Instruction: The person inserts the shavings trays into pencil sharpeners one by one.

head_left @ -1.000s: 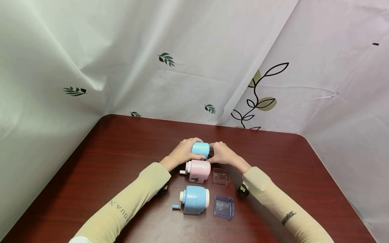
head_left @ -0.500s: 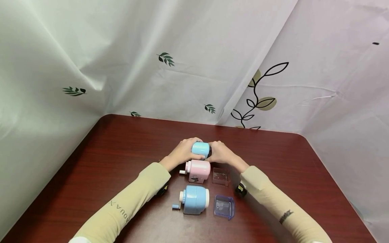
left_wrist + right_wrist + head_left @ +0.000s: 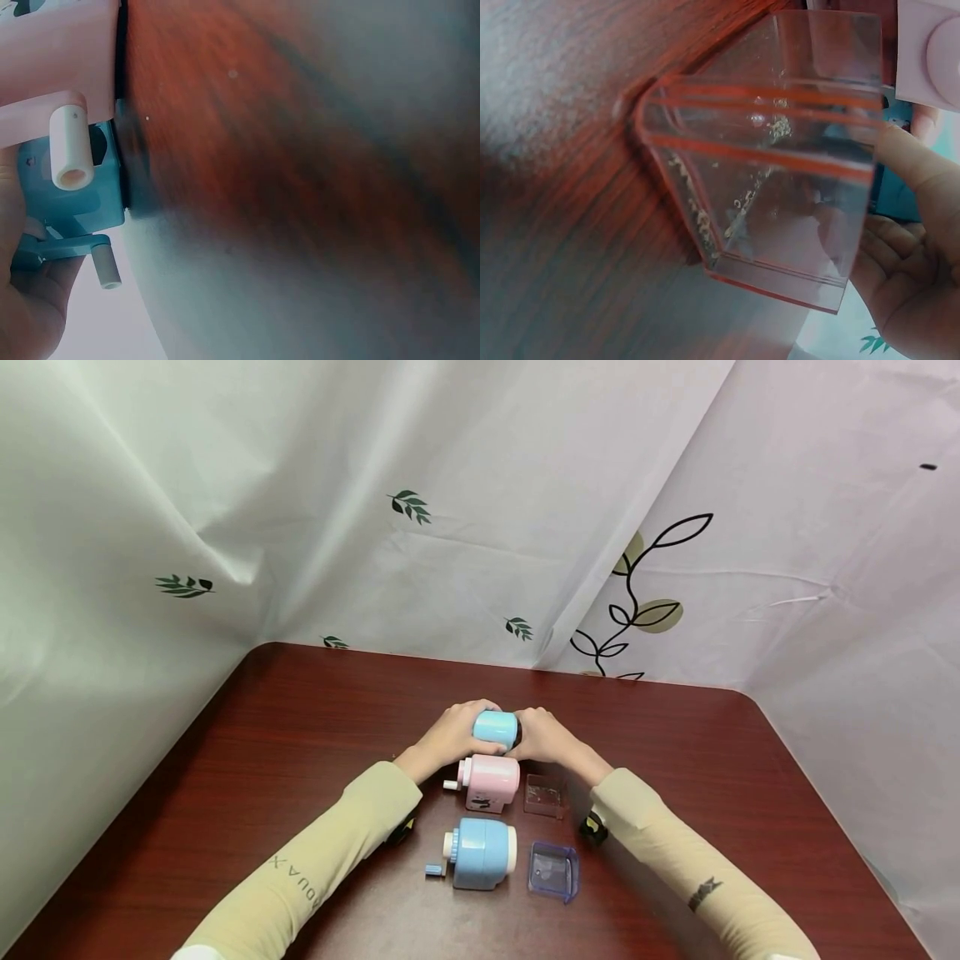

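1. White curtains (image 3: pixel 337 527) printed with leaves and vines hang behind a dark reddish-brown wooden surface (image 3: pixel 337 718).
2. Three hand-crank pencil sharpeners stand in a row on it: a turquoise sharpener (image 3: pixel 494 729) farthest away, a pink sharpener (image 3: pixel 493 777) just nearer, and a blue sharpener (image 3: pixel 482 853) nearest.
3. Right of the pink sharpener lies a clear tray (image 3: pixel 540 808), with pale shavings (image 3: pixel 780 124) visible from the right wrist. Right of the blue sharpener lies a violet-blue tray (image 3: pixel 573 868).
4. One person's left hand (image 3: pixel 453 732) wraps the turquoise sharpener, thumb on the near side, fingers over the far side.
5. Their right hand (image 3: pixel 547 737) meets its right end, fingers bent inward; whether they pinch a part or only press cannot be told.
6. Good handling here probably means bracing the body firmly with the left hand, moving the right hand straight and level, without twisting, and keeping that wrist off the clear tray, which could spill.
7. Hidden: the right fingertips and the turquoise sharpener's lower right end. Its teal crank (image 3: pixel 75 246) shows only from the left wrist, where the left hand is cropped. Both beige sleeves (image 3: pixel 322 852) run out of frame.
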`<state>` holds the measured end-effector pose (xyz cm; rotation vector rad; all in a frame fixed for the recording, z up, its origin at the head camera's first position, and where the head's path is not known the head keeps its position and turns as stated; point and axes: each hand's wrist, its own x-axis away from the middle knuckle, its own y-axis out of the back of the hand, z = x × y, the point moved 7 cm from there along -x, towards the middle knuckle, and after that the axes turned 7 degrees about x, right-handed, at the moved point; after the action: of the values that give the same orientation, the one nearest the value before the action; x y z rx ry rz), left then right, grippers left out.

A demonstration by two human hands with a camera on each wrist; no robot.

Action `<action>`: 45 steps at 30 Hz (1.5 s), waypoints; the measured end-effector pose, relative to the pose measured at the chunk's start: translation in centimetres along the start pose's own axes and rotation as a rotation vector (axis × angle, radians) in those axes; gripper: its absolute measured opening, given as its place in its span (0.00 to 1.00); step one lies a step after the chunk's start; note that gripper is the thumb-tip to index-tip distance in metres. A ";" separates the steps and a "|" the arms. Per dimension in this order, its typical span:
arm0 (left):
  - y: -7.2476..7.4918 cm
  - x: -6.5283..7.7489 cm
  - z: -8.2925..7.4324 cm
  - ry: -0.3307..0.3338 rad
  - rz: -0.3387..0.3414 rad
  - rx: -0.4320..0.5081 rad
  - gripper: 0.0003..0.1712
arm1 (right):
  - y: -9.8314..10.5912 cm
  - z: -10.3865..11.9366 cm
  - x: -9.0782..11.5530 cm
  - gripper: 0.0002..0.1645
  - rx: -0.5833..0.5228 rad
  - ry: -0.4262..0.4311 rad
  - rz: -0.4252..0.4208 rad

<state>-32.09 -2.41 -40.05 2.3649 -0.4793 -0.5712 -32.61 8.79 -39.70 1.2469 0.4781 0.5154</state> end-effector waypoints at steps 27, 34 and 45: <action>0.1 0.0 0.1 0.014 0.002 0.029 0.31 | -0.1 -0.1 -0.2 0.28 0.006 -0.012 0.020; 0.0 0.0 0.3 0.027 0.005 0.056 0.31 | -0.2 -0.2 0.1 0.32 -0.029 -0.029 0.014; 0.1 0.0 0.1 -0.012 -0.005 0.037 0.32 | -0.3 -0.5 0.3 0.33 -0.043 -0.045 0.004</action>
<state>-32.14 -2.51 -40.04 2.3999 -0.4932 -0.5840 -32.66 9.26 -40.16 1.2159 0.4251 0.4972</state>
